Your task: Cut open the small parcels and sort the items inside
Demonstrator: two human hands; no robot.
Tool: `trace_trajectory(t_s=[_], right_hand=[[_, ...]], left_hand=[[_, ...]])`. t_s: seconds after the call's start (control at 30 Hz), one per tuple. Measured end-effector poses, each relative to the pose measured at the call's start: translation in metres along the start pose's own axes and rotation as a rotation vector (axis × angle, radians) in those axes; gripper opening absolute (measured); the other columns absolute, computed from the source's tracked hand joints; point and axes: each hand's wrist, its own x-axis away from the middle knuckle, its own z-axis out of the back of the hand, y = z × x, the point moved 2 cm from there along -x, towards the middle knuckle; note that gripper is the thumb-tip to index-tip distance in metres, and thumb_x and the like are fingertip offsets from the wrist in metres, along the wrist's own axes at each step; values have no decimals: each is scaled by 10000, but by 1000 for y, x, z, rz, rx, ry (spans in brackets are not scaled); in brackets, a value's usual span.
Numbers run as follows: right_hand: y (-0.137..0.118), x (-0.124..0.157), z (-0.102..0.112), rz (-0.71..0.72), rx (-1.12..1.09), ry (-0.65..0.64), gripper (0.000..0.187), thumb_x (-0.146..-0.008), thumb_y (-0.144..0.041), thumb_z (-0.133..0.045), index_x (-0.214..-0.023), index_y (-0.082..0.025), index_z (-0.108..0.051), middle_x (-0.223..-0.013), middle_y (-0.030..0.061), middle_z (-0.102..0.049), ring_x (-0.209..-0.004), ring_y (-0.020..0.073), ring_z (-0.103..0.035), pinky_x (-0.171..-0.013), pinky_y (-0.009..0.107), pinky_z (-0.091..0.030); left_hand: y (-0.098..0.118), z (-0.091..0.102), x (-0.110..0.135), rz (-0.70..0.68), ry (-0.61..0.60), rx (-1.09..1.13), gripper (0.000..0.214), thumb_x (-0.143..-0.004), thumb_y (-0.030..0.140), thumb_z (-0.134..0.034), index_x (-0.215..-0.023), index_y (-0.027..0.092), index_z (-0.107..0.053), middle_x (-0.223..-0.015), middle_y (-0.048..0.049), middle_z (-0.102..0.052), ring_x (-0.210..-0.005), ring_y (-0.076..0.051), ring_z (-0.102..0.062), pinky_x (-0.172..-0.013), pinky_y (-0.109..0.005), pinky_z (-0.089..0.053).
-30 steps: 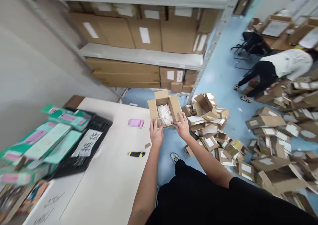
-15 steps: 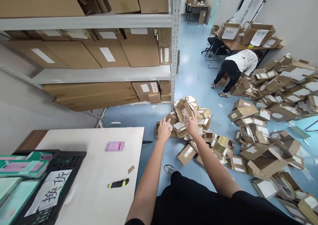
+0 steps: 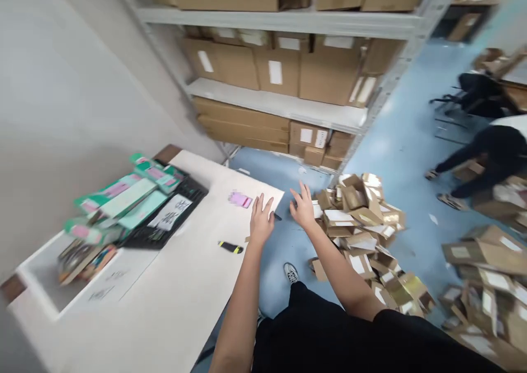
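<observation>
My left hand (image 3: 262,220) is open over the edge of the white table (image 3: 181,296), fingers spread and holding nothing. Close by it on the tabletop lies a small pink packet (image 3: 240,199), partly blurred out. A black and yellow box cutter (image 3: 230,246) rests nearer to me on the same table. My right hand (image 3: 302,205), also open and without anything in it, hovers above the floor to the left of a heap of cardboard boxes (image 3: 356,241).
A black crate (image 3: 195,194) with green and pink boxes stands on the table, beside a white bin (image 3: 39,268) of mixed items. A metal shelf (image 3: 284,105) with cartons rises behind. At right, a person (image 3: 489,148) bends over more boxes (image 3: 486,252).
My view has swung left towards the table. My hands have come away from the box heap; a box with clear plastic that was at my right hand now lies apart from it.
</observation>
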Motion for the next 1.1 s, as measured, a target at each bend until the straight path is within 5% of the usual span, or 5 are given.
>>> trace_trajectory(t_s=[0.13, 0.27, 0.57, 0.87, 1.1], right_hand=[[-94, -4, -41, 205, -159, -67, 568, -939, -150, -541, -1499, -234, -582, -1756, 88, -249, -1634, 353, -162, -1258, 646, -334], [-205, 31, -74, 433, -301, -193, 588, -936, -143, -543, -1517, -230, -567, -1768, 88, -215, -1638, 352, -147, -1271, 637, -314], [-450, 234, -117, 930, -535, -576, 550, -960, -187, -569, -1508, -231, -575, -1774, 88, -199, -1636, 362, -153, -1253, 630, -348], [-603, 498, -111, 1349, -659, -1000, 659, -928, -208, -624, -1575, -268, -509, -1779, 74, -169, -1628, 371, -187, -1266, 630, -334], [-668, 644, -100, 1669, -693, -1233, 668, -933, -220, -635, -1586, -250, -498, -1770, 101, -188, -1622, 362, -212, -1274, 592, -343]], left_hand=[[-46, 68, 64, 171, 157, -104, 551, -976, 173, -553, -1520, 260, -566, -1704, -95, -377, -1602, -336, -294, -1276, -562, -382], [-81, 139, 165, 383, 323, -202, 533, -987, 178, -542, -1514, 247, -565, -1706, -108, -370, -1611, -341, -271, -1266, -574, -389], [-100, 255, 491, 944, 623, -339, 543, -982, 216, -561, -1525, 223, -553, -1711, -127, -360, -1600, -356, -291, -1275, -579, -366], [-14, 266, 804, 1500, 835, -376, 569, -970, 253, -583, -1536, 209, -542, -1726, -148, -320, -1585, -370, -314, -1269, -562, -369], [49, 226, 944, 1908, 1111, -349, 563, -943, 273, -624, -1502, 232, -581, -1704, -134, -365, -1555, -371, -366, -1253, -549, -398]])
